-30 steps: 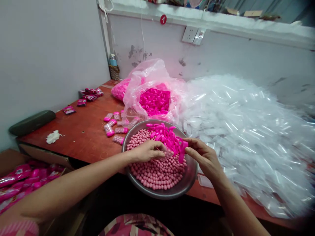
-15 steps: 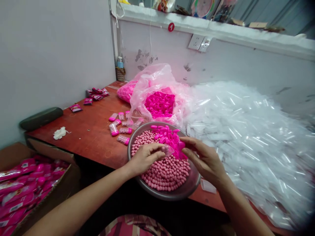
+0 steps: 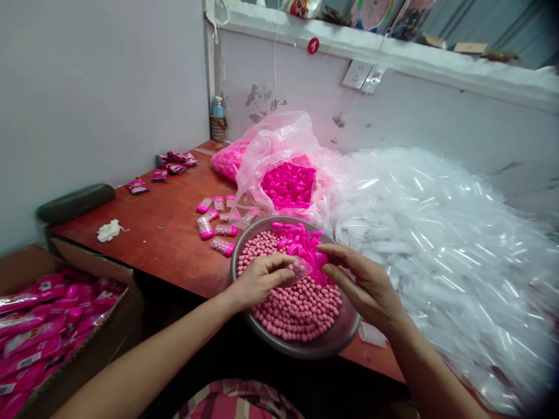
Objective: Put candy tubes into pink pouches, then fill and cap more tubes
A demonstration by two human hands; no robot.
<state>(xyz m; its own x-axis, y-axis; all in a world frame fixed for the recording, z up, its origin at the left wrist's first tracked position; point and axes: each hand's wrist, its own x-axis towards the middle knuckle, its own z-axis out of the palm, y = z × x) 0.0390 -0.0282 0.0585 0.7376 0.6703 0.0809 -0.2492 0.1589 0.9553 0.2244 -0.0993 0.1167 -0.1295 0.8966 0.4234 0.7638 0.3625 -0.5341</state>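
Note:
My left hand [image 3: 266, 280] pinches a small clear plastic container [image 3: 301, 267] above a grey bowl [image 3: 297, 351]. Pink beads show through its wall. Within the bowl lie many round pink beads [image 3: 288, 314], and a heap of bright pink caps [image 3: 301, 235] rests on their far side. My right hand [image 3: 364, 285] is over the bowl's right side, thumb and forefinger closed around a pink cap [image 3: 321, 260] beside the heap. The other fingers of that hand are partly hidden.
Several filled containers [image 3: 205, 227] lie left of the bowl. Behind it stands an open plastic bag [image 3: 279, 131] of pink caps. A large pile of clear containers [image 3: 437, 233] covers the right side. A cardboard box [image 3: 109, 320] of pink packets sits at lower left.
The container in my left hand shows more pink inside than before. My hands keep nearly the same places over the bowl, and the whole view has shifted slightly.

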